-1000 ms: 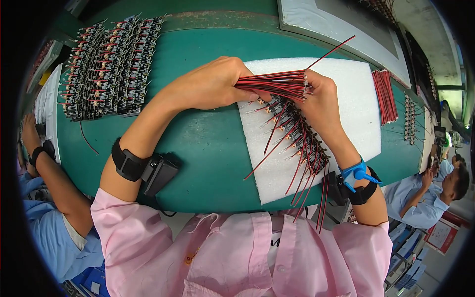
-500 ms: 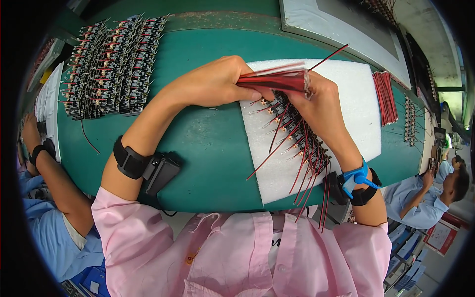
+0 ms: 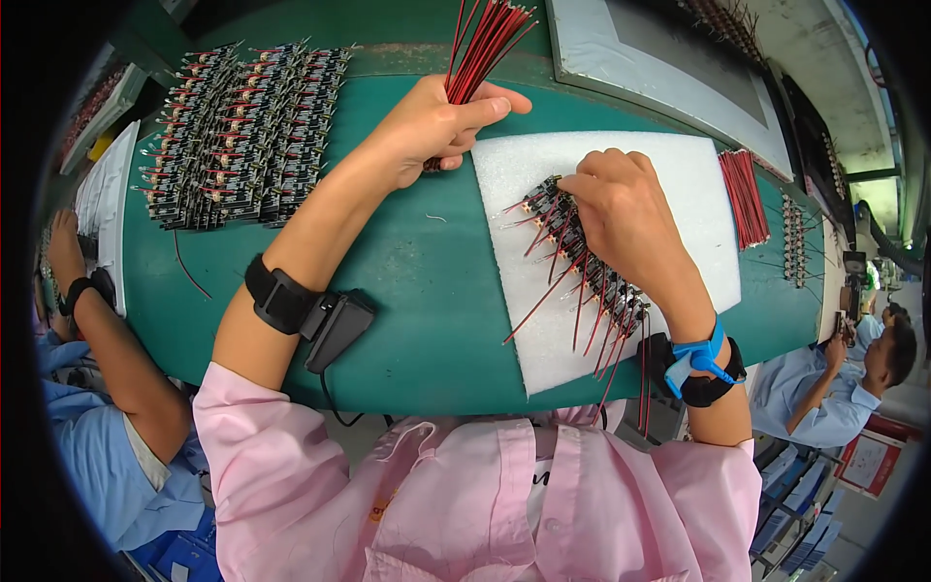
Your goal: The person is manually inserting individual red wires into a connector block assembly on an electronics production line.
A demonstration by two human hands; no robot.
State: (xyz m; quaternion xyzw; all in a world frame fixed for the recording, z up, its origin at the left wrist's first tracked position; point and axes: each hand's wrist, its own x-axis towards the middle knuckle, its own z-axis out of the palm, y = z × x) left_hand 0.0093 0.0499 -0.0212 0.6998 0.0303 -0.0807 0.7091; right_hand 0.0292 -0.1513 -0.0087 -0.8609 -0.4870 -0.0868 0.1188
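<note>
Green surface (image 3: 407, 291) carries a white foam sheet (image 3: 679, 184) bearing a row of small wired components (image 3: 582, 272), a block of dark components (image 3: 242, 126) at left, and a red wire bundle (image 3: 745, 194) at right.

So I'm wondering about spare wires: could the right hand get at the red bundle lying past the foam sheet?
Probably yes. The right hand rests on the row of parts on the foam sheet, and the red bundle lies just beyond the sheet's right edge, with nothing between them.
</note>
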